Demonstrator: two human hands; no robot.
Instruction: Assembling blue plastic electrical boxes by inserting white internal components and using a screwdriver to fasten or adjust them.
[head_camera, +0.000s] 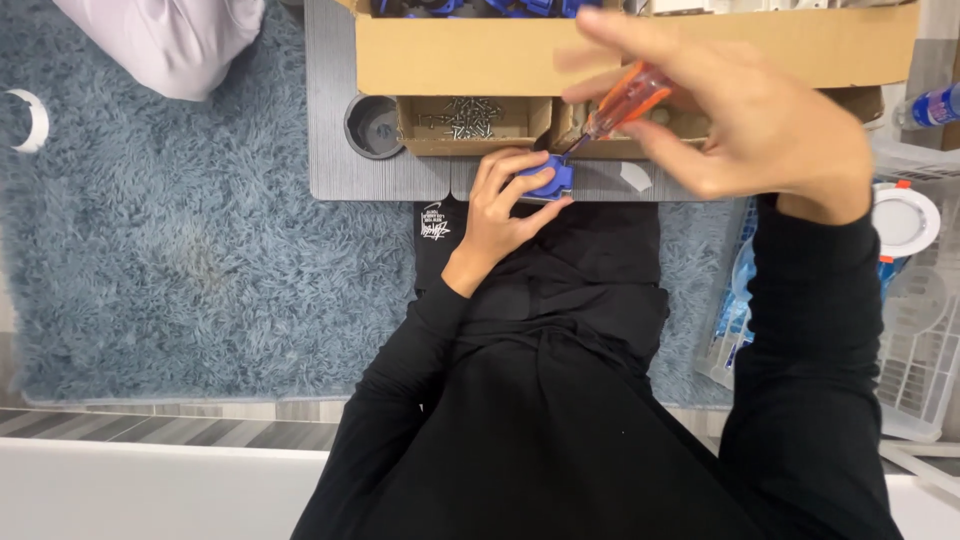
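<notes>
My left hand (505, 205) grips a small blue plastic part (549, 182) at the front edge of a grey table (340, 150). My right hand (740, 110), raised closer to the camera, holds a screwdriver with an orange see-through handle (625, 100). Its tip points down at the blue part. Both arms wear black sleeves, and my black-clothed lap fills the lower middle.
A small cardboard tray of screws (465, 118) sits just behind the blue part. A large cardboard box (460, 55) stands behind it, a dark round cup (374, 127) to its left. A blue shaggy rug (180, 230) lies left, white baskets (925, 330) right.
</notes>
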